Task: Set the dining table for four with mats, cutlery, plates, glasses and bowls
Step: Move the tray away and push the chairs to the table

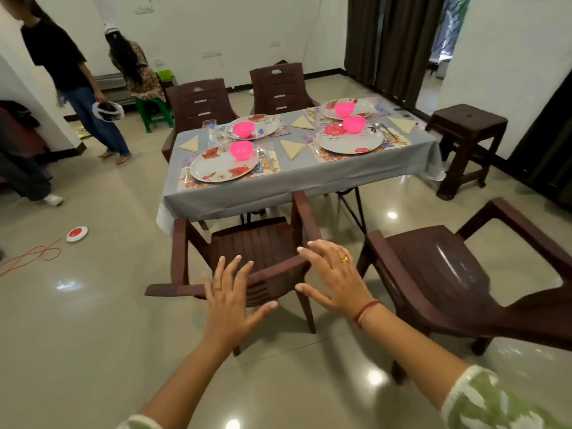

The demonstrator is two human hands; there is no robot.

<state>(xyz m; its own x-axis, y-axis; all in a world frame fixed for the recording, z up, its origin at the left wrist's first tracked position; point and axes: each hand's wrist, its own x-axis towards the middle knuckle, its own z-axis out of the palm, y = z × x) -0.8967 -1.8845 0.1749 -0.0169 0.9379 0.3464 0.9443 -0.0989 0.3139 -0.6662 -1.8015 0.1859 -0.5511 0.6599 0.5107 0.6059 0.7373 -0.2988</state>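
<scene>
The dining table (pixel 253 193) wears a grey cloth. On it lie several floral mats, each with a flowered plate (pixel 216 168) and a pink bowl (pixel 242 150) on the plate. Cutlery (pixel 266 159) lies beside the plates, folded yellow napkins (pixel 292 147) lie between the settings, and a clear glass (pixel 211 129) stands at the far left. My left hand (pixel 230 297) and my right hand (pixel 332 275) hover with fingers spread over the back of the near brown chair (pixel 247 246), holding nothing.
A second brown chair (pixel 448 274) stands at the near right, two more (pixel 198 102) behind the table. A dark stool (pixel 467 125) stands at the right. Two people (pixel 74 72) are at the left. A red-and-white disc (pixel 76 234) and an orange cable (pixel 34 255) lie on the floor.
</scene>
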